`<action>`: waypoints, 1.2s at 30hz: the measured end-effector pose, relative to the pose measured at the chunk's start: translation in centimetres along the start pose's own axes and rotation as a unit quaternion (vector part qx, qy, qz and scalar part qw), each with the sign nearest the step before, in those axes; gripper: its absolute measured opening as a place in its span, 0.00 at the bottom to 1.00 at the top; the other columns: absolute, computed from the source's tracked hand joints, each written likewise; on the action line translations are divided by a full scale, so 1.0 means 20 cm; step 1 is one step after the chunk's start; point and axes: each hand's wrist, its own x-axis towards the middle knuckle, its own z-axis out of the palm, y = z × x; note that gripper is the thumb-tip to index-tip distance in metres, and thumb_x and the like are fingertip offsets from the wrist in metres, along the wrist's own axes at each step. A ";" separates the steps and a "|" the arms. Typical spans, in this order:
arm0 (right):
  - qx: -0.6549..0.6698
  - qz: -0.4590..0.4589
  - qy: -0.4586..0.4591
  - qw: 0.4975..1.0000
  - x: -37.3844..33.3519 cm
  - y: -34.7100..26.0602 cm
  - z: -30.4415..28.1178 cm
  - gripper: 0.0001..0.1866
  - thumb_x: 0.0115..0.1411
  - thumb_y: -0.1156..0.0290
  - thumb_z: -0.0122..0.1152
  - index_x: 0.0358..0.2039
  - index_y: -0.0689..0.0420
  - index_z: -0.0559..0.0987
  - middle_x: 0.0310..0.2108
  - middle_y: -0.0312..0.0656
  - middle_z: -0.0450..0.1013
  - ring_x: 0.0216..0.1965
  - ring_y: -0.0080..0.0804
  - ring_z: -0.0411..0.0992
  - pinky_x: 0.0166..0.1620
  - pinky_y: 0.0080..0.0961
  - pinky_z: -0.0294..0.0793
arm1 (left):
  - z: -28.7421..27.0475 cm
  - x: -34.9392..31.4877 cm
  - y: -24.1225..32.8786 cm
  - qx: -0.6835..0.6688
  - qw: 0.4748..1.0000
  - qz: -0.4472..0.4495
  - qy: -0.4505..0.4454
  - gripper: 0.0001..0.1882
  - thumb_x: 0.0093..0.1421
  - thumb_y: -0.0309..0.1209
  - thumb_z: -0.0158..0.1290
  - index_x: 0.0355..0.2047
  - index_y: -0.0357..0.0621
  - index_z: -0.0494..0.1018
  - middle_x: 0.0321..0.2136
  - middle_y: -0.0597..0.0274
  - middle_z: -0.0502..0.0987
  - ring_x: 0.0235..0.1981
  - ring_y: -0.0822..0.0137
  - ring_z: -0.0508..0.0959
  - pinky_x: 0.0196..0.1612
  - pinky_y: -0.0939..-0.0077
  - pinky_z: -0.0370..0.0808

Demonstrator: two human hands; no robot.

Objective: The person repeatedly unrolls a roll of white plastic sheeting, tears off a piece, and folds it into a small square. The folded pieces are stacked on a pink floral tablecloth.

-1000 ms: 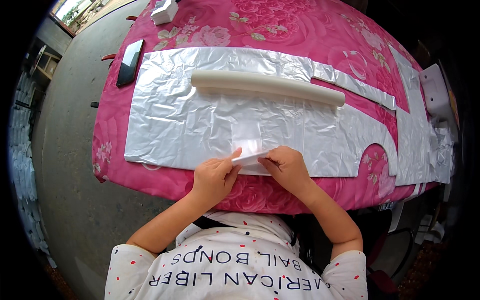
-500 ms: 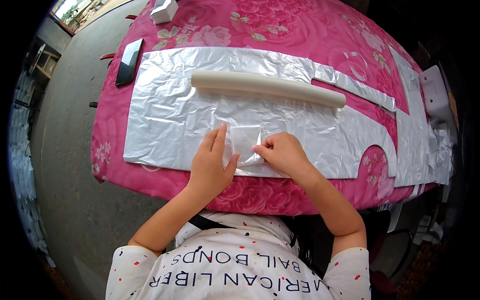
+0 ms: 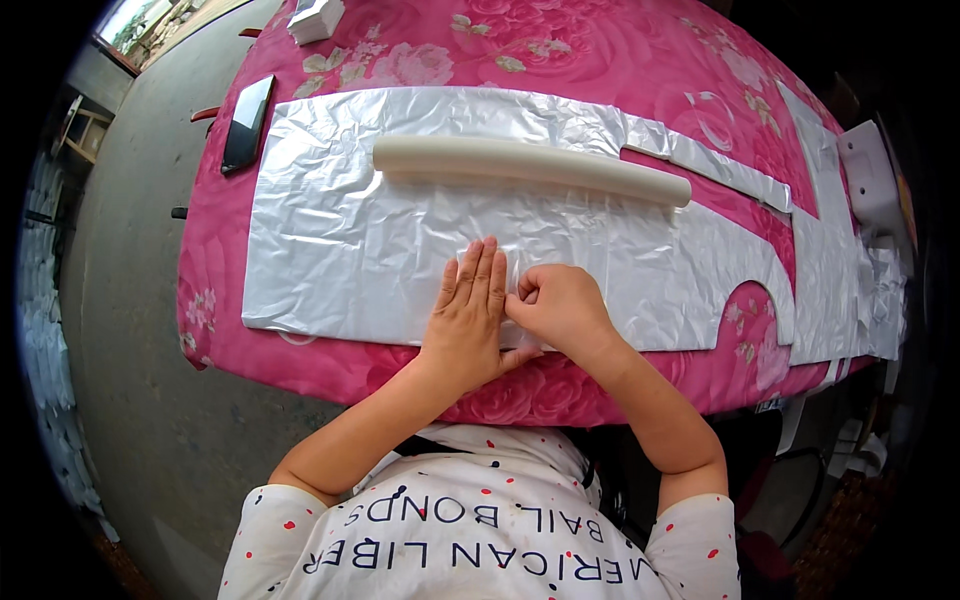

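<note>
A silvery-white plastic sheet [image 3: 320,230], cut with a strap and a curved notch, lies spread over the pink floral tablecloth. My left hand [image 3: 465,315] rests flat near the sheet's front edge, fingers together and thumb stretched to the right. It covers the small square of folded plastic film almost wholly. Right beside it, my right hand [image 3: 562,308] is closed in a pinch at the square's right side; what its fingertips hold, if anything, is hidden. Beyond both hands, a cream-coloured roller or tube [image 3: 530,168] lies across the sheet.
A dark phone [image 3: 248,125] lies at the table's left edge. A stack of white pieces [image 3: 316,20] stands at the far left of the pink tablecloth [image 3: 425,70]. More silvery plastic [image 3: 825,290] and a pale plastic container [image 3: 868,175] are at the right end.
My left hand has slid right and now lies over the square of folded film, which was visible between my hands before. My right hand stays in nearly the same place, still pinched.
</note>
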 end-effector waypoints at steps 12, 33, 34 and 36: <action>-0.076 -0.003 -0.027 0.997 -0.09 0.04 -0.11 0.10 0.42 0.63 0.65 0.20 0.55 0.77 0.20 0.40 0.74 0.26 0.37 0.74 0.31 0.32 0.71 | -0.04 -0.02 -0.04 -0.043 0.998 0.022 0.031 0.57 0.48 0.60 0.51 0.62 0.30 0.40 0.64 0.39 0.42 0.66 0.48 0.38 0.65 0.57 0.33; -0.006 -0.390 -0.160 0.907 -0.32 -0.21 0.64 0.39 0.61 0.44 0.42 0.62 0.61 0.52 0.65 0.56 0.40 0.67 0.52 0.35 0.64 0.48 0.35 | -0.11 -0.87 -0.11 -0.731 0.477 -0.488 0.005 0.17 0.62 0.34 0.49 0.43 0.30 0.70 0.40 0.51 0.75 0.36 0.68 0.77 0.40 0.77 0.75; -0.005 -0.392 -0.169 0.904 -0.33 -0.21 0.63 0.39 0.61 0.45 0.42 0.62 0.61 0.53 0.65 0.56 0.40 0.67 0.52 0.35 0.64 0.48 0.36 | -0.11 -0.87 -0.12 -0.707 0.530 -0.468 -0.006 0.15 0.61 0.33 0.50 0.41 0.30 0.71 0.37 0.52 0.76 0.34 0.68 0.77 0.39 0.78 0.74; -0.010 -0.405 -0.153 0.901 -0.33 -0.23 0.59 0.35 0.60 0.49 0.48 0.60 0.60 0.59 0.64 0.56 0.43 0.67 0.51 0.35 0.63 0.50 0.36 | -0.13 -0.88 -0.14 -0.649 0.632 -0.424 -0.027 0.12 0.59 0.30 0.52 0.36 0.30 0.73 0.32 0.55 0.77 0.30 0.70 0.77 0.35 0.79 0.74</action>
